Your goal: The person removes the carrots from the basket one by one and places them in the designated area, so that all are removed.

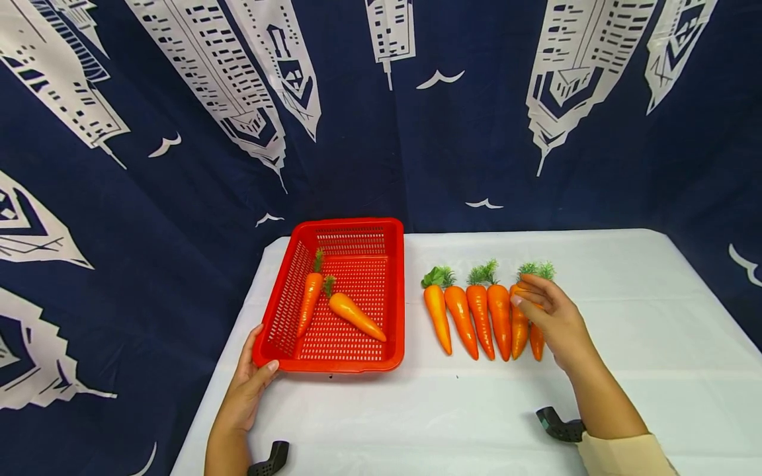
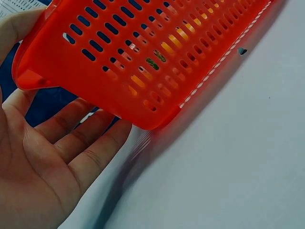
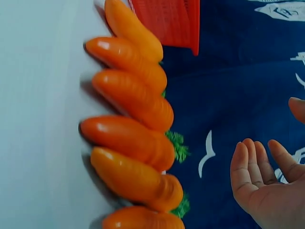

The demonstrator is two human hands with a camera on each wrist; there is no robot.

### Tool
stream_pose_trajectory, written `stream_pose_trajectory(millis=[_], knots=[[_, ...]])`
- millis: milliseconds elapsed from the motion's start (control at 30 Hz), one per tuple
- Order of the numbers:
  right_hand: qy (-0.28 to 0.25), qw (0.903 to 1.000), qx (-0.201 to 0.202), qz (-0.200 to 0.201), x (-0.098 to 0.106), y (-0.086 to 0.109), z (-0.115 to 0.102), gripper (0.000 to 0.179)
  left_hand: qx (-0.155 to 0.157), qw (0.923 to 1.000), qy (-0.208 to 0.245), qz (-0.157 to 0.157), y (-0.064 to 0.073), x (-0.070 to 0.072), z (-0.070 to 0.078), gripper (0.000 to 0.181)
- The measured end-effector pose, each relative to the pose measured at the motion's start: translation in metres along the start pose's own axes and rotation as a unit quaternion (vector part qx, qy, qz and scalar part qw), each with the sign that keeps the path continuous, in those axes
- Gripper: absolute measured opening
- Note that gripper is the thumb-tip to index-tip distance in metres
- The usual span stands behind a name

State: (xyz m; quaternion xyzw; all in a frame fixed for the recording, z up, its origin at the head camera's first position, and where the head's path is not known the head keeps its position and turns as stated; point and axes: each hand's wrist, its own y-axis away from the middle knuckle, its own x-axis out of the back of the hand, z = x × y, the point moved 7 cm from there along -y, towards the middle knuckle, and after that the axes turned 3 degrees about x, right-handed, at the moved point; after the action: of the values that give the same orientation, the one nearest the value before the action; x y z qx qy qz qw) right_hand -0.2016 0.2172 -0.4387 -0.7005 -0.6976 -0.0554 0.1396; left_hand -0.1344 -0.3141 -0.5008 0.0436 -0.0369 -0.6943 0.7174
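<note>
The left hand (image 1: 247, 387) grips the near left corner of a single red, rectangular plastic basket with perforated walls (image 1: 339, 365), its thumb on the rim and its fingers under the edge along the outer side. The right hand (image 1: 556, 320) holds nothing: thumb and fingers are spread moderately apart, the fingers gently bent, over the right end of a row of smooth, glossy orange carrots (image 1: 499, 314), and the right wrist view shows a gap between the fingertips and the carrots. Six carrots make up this row on the white cloth-covered table (image 1: 446, 416), lying side by side to the right of the basket with their pointed ends toward the person and their feathery green tops (image 1: 483, 272) away; in the head view the hand partly covers the two rightmost. Two more carrots lie inside the basket: a slim orange one (image 1: 309, 297) along its left side and a yellower one (image 1: 357, 317) slanting across the floor, its tip near the right wall. That makes eight carrots in all. Behind the table hangs one navy fabric backdrop (image 1: 357, 165) printed with white buildings and birds.
</note>
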Motion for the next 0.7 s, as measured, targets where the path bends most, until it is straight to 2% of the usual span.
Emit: stream_pose_trajectory(millis=[700], knots=[[-0.024,0.9955,0.011,-0.091,-0.051,-0.004,-0.022,0.061,0.006,1.0,0.0,0.003,0.0,0.0,0.001,0.078]])
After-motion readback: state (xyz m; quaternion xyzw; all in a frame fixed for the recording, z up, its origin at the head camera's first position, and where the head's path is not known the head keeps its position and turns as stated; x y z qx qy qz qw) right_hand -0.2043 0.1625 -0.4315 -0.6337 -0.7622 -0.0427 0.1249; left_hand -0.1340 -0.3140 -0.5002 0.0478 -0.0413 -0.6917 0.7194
